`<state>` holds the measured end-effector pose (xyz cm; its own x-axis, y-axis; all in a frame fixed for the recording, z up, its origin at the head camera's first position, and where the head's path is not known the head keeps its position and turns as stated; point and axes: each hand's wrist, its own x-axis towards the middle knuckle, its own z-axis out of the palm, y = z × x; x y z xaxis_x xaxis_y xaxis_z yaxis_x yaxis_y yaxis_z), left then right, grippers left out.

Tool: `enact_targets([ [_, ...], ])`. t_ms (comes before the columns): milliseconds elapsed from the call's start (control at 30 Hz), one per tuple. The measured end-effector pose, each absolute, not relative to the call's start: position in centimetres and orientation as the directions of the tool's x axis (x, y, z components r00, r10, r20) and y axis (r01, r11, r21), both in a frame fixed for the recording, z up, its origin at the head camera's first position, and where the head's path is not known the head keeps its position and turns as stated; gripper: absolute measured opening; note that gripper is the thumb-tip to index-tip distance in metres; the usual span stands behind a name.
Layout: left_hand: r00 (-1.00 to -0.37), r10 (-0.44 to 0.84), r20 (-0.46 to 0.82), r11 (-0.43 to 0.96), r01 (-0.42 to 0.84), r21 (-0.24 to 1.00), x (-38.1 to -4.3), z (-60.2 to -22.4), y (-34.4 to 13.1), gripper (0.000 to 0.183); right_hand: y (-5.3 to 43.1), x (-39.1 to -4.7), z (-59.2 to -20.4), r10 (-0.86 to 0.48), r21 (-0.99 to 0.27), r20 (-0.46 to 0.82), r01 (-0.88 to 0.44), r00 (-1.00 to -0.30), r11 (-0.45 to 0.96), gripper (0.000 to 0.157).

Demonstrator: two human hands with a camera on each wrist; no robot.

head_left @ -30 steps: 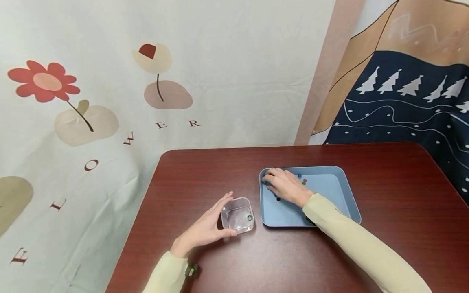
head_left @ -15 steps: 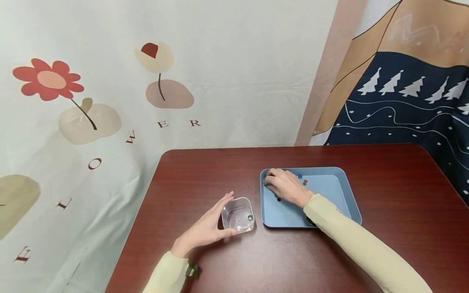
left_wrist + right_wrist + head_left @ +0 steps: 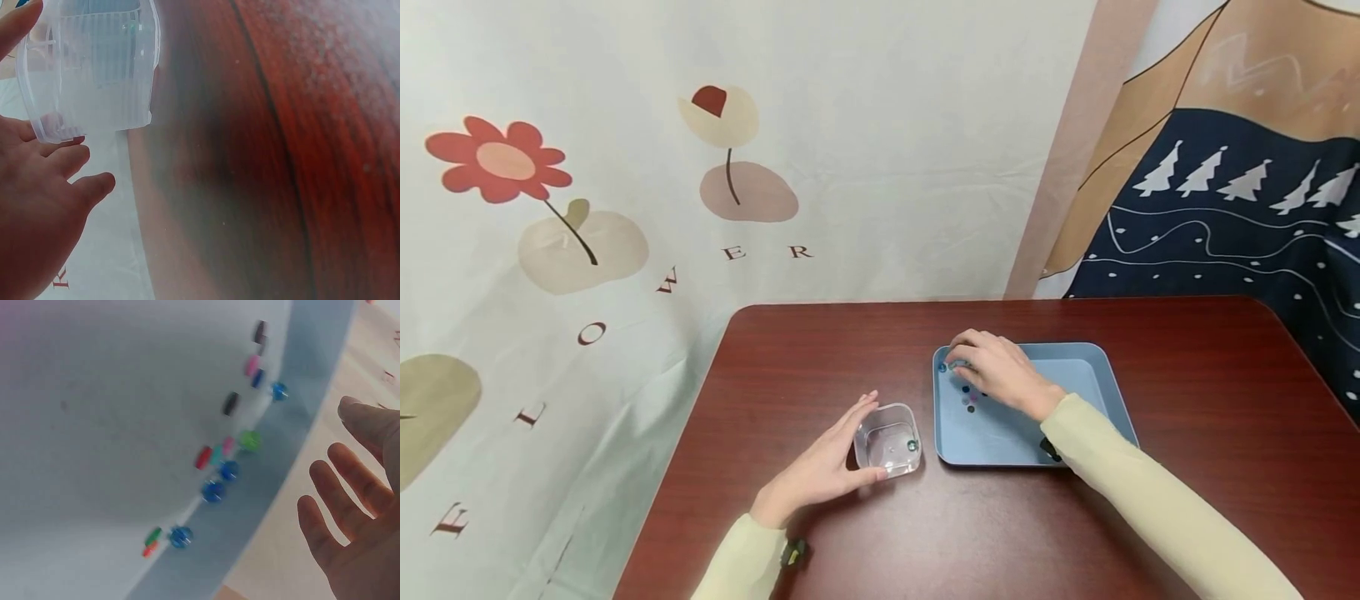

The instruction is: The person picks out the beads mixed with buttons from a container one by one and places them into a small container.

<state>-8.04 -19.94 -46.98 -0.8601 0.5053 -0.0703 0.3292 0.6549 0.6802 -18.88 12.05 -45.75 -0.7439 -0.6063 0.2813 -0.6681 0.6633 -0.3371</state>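
Note:
A clear square plastic box [image 3: 887,454] stands on the table, one green marble [image 3: 912,446] in its right corner. My left hand [image 3: 820,471] holds the box from the left, thumb at the near side and fingers at the far side; the left wrist view shows the box [image 3: 103,75] close to that hand [image 3: 44,181]. Over the left part of the blue tray [image 3: 1022,450], my right hand [image 3: 1000,371] hovers with spread, bent fingers and nothing visible in it. Below it in the tray lie blue marbles [image 3: 212,491], a green marble [image 3: 250,440] and small coloured discs [image 3: 203,457].
The dark red wooden table [image 3: 820,358] carries the box and tray, which stand side by side with a narrow gap. A printed curtain [image 3: 887,167] hangs behind the table's far edge. A dark band [image 3: 792,552] is on the left wrist.
My right hand has risen a little off the tray floor and shifted slightly right, uncovering more discs and a blue marble. The left hand and box stay put.

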Motion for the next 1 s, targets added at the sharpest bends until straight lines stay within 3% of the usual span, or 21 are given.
enact_targets([
  [533,-0.859,0.508,-0.056,0.641,0.334,0.691,-8.1,-47.3,-20.0,0.102,13.0,-15.7,-42.1,-0.527,-0.418,0.393,-0.657,-0.754,0.628,0.024],
  [1000,-0.866,0.493,-0.082,0.689,0.332,0.644,-8.0,-47.0,-20.3,0.108,11.9,-11.9,-42.7,-0.459,-0.425,0.535,-0.695,-0.710,0.580,0.025],
])
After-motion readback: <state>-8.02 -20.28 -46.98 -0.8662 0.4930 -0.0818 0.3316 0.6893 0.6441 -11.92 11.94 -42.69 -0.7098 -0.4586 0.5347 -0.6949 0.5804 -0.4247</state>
